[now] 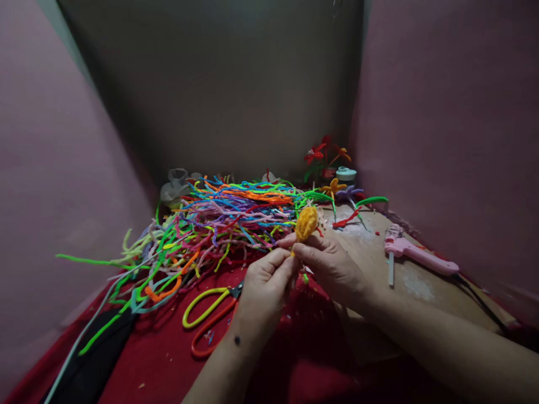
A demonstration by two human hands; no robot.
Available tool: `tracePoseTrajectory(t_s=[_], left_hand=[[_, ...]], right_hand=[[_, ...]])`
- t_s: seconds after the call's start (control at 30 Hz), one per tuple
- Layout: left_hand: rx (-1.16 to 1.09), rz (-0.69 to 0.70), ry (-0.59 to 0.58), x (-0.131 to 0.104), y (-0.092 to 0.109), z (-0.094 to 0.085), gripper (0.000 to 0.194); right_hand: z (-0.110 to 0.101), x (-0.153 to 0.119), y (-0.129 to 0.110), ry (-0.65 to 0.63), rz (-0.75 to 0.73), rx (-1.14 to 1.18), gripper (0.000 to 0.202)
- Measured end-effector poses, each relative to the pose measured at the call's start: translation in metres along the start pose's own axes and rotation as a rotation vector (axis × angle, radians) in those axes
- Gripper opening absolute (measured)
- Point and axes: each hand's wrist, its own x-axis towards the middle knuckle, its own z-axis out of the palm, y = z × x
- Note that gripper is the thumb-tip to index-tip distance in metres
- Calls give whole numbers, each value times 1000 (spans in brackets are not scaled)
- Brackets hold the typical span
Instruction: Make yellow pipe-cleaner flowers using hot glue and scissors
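Note:
Between my two hands is a yellow pipe-cleaner flower (306, 223), its fuzzy rounded head pointing up. My left hand (272, 275) pinches the short yellow stem at its lower end. Just under the head, the fingers of my right hand (328, 259) are closed on the flower's base. Partly behind my left wrist lie scissors (206, 306) with one yellow and one red handle; their blades are mostly hidden. A large heap of multicoloured pipe cleaners (236, 216) spreads out beyond my left hand.
On a brown board (370, 252) at the right rest a pink glue gun (421, 255) with a dark cord and finished pipe-cleaner flowers (334, 188). Red flowers (315, 152) and a pale teal lid (346, 173) stand behind. Red cloth (155, 348) covers the surface; a white cable (80, 348) crosses its left side.

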Motion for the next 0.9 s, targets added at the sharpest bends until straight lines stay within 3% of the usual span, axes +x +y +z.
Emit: tracePoseTrajectory(t_s=[0.17, 0.4, 0.67, 0.73, 0.8, 0.9], left_hand=[[-201, -101, -81, 0, 4, -3, 33], [-380, -167, -182, -2, 6, -7, 25], [-562, -243, -323, 0, 1, -12, 17], [-522, -261, -349, -1, 3, -12, 19], [-386, -228, -302, -2, 5, -10, 23], [28, 18, -70, -4, 3, -5, 25]], right_hand=[[-5, 1, -1, -93, -9, -30, 20], [-8, 1, -3, -102, -16, -95, 20], [-4, 1, -4, -178, 44, 82, 17], [-2, 0, -4, -164, 25, 87, 13], [-1, -1, -4, -117, 16, 76, 9], [1, -1, -7, -23, 12, 61, 6]])
